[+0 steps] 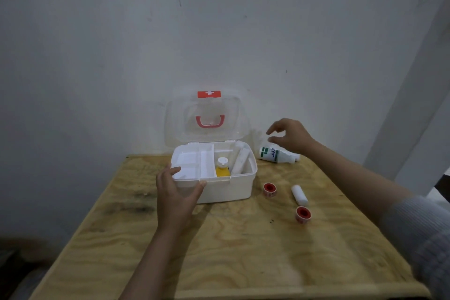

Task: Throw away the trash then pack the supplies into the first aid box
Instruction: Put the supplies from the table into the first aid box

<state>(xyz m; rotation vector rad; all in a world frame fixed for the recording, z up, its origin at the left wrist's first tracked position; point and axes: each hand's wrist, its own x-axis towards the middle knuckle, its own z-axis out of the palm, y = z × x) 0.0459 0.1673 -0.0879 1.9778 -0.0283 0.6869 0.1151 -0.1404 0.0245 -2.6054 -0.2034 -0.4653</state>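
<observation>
Seen from above and in front: a plywood table (pixel 219 246) against a pale wall.

Far left of the action, the left hand (pixel 176 196) clasped on the near left corner of the first aid box (pixel 219 186), thumb along the front wall, fingers over the rim, steadying it. Box white, standing mid-table, clear lid (pixel 207 117) propped upright behind, red handle visible through it.

Inside the box, a white divided tray (pixel 192 163) on the left; to its right a small yellow bottle (pixel 222 168) with a white cap, then a long white roll (pixel 239 159) leaning in the right compartment, possibly a bandage, too blurred to say.

Right of the box, still on the table: a red tape roll (pixel 270 189), a white bandage roll (pixel 300 194), a second red tape roll (pixel 303 214) nearer the viewer, and, farther back, a white bottle (pixel 276 154) lying on its side.

Far right, the right hand (pixel 291 136) open and empty, fingers curled loosely, hovering just above the lying bottle, apparently poised for it.

For a clean pickup: fingers around the bottle's middle, not its narrow cap end, then lowered into the free space of the right compartment, left hand bracing the box against sliding.
</observation>
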